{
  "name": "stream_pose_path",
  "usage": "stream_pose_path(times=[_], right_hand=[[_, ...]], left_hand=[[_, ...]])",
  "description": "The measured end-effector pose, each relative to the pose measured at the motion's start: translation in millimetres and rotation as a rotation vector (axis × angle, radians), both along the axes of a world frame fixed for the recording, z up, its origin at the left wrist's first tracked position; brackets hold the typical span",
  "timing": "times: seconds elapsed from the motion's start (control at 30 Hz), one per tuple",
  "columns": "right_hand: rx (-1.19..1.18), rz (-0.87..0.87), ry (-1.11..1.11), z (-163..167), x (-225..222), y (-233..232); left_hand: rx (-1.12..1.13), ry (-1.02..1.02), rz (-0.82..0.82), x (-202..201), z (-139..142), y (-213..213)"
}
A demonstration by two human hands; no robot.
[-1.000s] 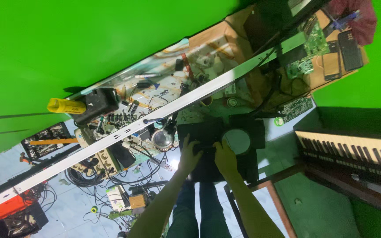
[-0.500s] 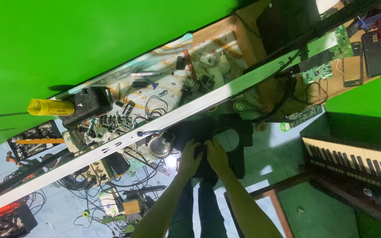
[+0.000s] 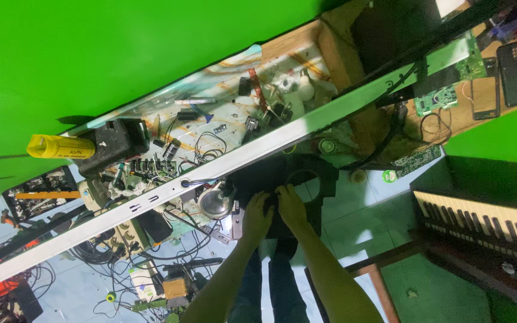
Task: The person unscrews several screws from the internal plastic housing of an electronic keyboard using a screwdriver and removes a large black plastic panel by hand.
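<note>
Single head view, tilted, looking down steeply at hands (image 3: 276, 212), mid-distance.

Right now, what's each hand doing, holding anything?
Left hand: curled on the near edge of the black panel, gripping it.
Right hand: curled on the same panel beside the left; full grip cannot be told.

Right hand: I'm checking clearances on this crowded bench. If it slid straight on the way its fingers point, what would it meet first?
Probably the long white bar, past the black panel that the right hand grips; depth is unclear from above.
</note>
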State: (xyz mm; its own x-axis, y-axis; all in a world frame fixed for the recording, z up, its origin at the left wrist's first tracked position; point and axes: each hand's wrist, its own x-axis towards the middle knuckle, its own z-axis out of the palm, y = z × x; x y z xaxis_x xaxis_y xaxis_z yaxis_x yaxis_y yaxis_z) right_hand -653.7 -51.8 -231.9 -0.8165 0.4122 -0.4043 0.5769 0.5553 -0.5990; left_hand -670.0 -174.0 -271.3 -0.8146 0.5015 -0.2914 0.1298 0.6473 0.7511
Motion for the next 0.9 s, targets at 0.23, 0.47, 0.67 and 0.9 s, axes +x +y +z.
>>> stream_pose_path(times=[0.23, 0.47, 0.67, 0.9], right_hand=[[0.002, 0.014, 0.085, -10, -7, -3], [-0.042, 0.006, -0.005, -14, -14, -5], [0.004, 0.032, 0.017, -16, -19, -6], [0.012, 0.032, 0.068, -17, -23, -4]], left_hand=[[0.002, -0.031, 0.009, 7, -15, -3], [0.017, -0.054, 0.009, 5, -26, -3], [0.088, -0.038, 0.045, -1, -30, -2], [0.1, -0.007, 0.063, -3, -32, 2]])
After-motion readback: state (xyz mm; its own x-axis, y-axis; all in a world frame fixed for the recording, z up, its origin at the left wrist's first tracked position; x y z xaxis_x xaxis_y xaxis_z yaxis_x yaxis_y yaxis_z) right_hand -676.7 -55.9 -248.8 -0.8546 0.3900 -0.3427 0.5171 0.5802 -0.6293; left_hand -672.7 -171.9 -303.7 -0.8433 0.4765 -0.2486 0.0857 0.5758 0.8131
